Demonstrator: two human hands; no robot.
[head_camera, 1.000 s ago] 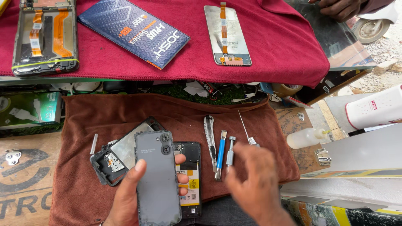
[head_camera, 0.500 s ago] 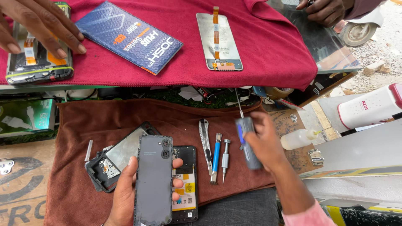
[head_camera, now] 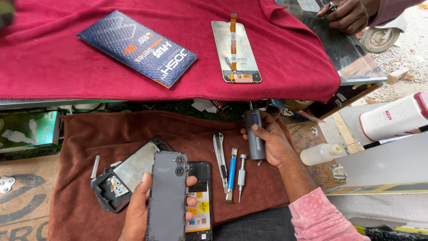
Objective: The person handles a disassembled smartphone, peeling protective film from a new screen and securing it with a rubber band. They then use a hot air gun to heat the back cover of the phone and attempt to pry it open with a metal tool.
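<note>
Left of the brown towel [head_camera: 133, 129] on the worktop lies a green box [head_camera: 26, 131]. On the towel's left part sits an opened phone frame [head_camera: 118, 178] with its board exposed. Just right of it, the left hand [head_camera: 140, 209] is closed around a grey phone back cover [head_camera: 168, 196], held upright above a second phone [head_camera: 198, 201] showing a yellow label. Further right on the towel lie a knife [head_camera: 219, 156], a blue tool [head_camera: 232, 172] and a small screwdriver [head_camera: 241, 176]. At the towel's right edge the right hand [head_camera: 272, 143] grips a grey electric screwdriver [head_camera: 255, 134]. Its tip could slip and scratch the cover, and loose screws might roll off the towel
</note>
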